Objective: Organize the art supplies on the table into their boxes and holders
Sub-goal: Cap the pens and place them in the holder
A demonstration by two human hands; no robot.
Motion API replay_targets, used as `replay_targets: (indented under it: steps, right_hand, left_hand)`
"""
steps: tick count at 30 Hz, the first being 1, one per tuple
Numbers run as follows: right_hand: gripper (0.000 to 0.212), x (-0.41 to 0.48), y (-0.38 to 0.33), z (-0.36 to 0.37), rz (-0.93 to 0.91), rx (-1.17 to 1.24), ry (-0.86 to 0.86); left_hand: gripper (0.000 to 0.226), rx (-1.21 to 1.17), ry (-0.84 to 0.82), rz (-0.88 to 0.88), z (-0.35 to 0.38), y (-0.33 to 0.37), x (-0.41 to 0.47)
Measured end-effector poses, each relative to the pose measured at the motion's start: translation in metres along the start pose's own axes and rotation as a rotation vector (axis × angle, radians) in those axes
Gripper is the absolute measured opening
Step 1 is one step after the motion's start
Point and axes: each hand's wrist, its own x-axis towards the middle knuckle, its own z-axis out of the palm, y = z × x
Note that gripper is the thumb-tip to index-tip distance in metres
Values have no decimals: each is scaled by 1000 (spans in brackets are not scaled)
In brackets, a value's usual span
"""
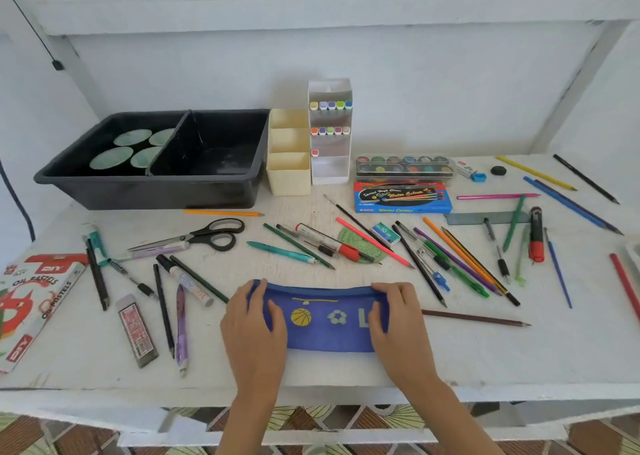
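On the white painted table [519, 357], loose pens and pencils lie scattered behind a flat blue fabric pencil pouch [325, 319] at the near edge. The left hand [254, 330] and right hand [398, 323] hold the pouch's two ends, fingers curled over it.

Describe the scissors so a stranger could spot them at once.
Start at the big black tray at the table's back left. Just in front of it, past an orange pencil, lie the scissors, blades pointing left. They alone have black looped handles and metal blades; everything nearby is a pen or pencil.
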Motion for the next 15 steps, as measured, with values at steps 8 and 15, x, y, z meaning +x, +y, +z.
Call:
replay_targets:
  steps: [8, 15]
  right_hand:
    - [29, -6, 15, -7, -65, -157, -21]
    - [37, -8, 16, -8, -88, -187, -6]
  left_hand:
    - [59, 269, -162, 149, 12, 2, -21]
    - [61, 287, -159, 115, 9, 8, -22]
